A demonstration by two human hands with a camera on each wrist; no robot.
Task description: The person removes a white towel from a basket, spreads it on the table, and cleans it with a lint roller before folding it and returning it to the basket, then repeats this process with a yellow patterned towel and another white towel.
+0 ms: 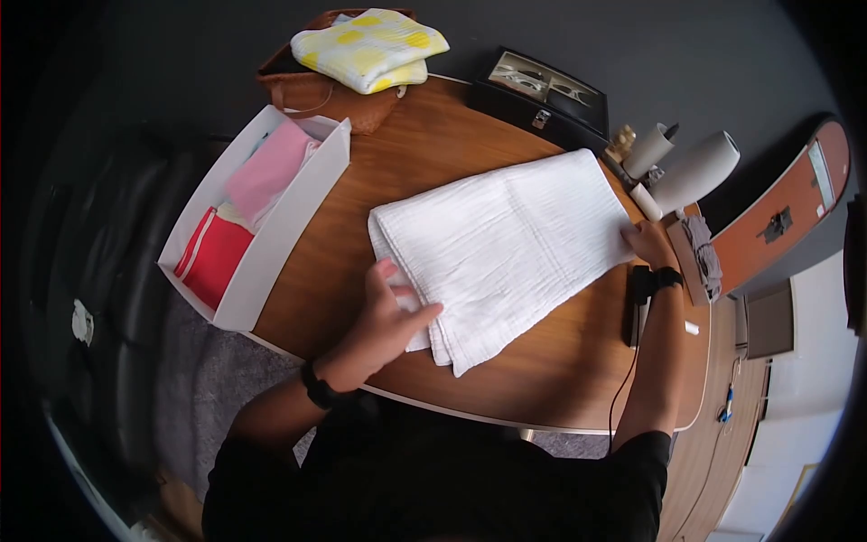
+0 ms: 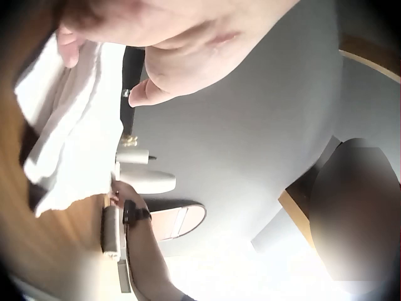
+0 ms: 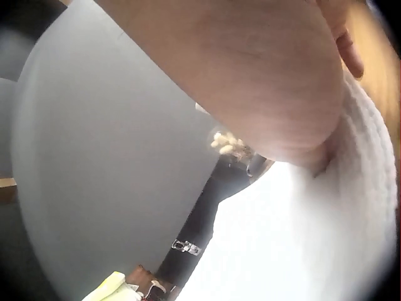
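Note:
A folded white muslin cloth [image 1: 506,244] lies across the wooden table, its crinkled layers stacked at the left edge. At that edge is my left hand [image 1: 384,316], thumb spread apart from the fingers. The left wrist view shows a fingertip [image 2: 70,55] against the cloth [image 2: 75,138], while the thumb stands away from it. My right hand [image 1: 647,242] pinches the cloth's right edge. In the right wrist view the thumb side of the hand [image 3: 269,81] presses on the cloth [image 3: 369,188], with a finger past its edge.
A white box [image 1: 284,235] with folded pink and red cloths stands at the left. Behind are a brown bag [image 1: 352,107] topped by a yellow-dotted cloth [image 1: 370,50], and a black glasses case [image 1: 542,95]. White vases [image 1: 700,172] and a grey-cloth tray [image 1: 691,262] are at the right.

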